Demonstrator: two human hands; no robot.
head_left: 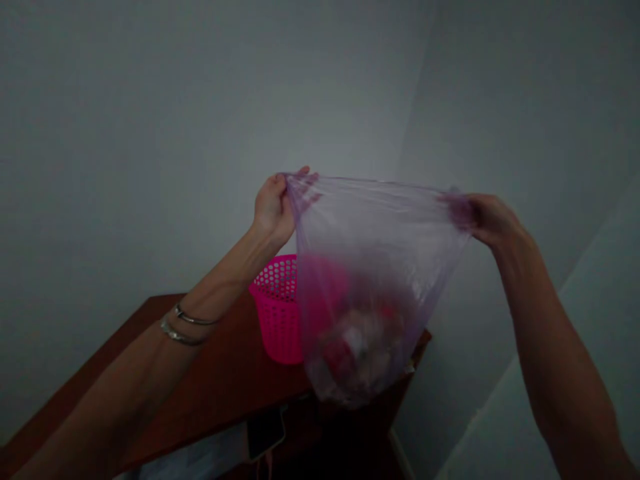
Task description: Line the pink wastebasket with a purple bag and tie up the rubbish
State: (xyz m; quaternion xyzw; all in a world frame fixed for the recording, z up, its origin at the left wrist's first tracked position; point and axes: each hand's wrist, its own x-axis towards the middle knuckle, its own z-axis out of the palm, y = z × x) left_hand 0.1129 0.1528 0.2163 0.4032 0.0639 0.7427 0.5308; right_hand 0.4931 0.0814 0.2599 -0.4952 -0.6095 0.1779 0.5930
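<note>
A thin, see-through purple plastic bag (pixel 380 233) hangs stretched between my two hands, with crumpled white, red and beige stuff bunched at its bottom. My left hand (pixel 283 203) grips the bag's upper left corner; some of its fingers show through the film. On the upper right corner, my right hand (pixel 483 213) is closed, its fingertips blurred and partly behind the plastic. Behind the bag stands a pink perforated plastic basket (pixel 280 327), upright on a reddish-brown wooden table (pixel 225 370). The bag hides the basket's right side.
Below the table's front edge a dark phone-like object (pixel 265 432) lies beside something pale (pixel 200 457). Grey walls (pixel 175 133) meet in a corner behind the table. Two bracelets (pixel 185 327) circle my left forearm. The light is dim.
</note>
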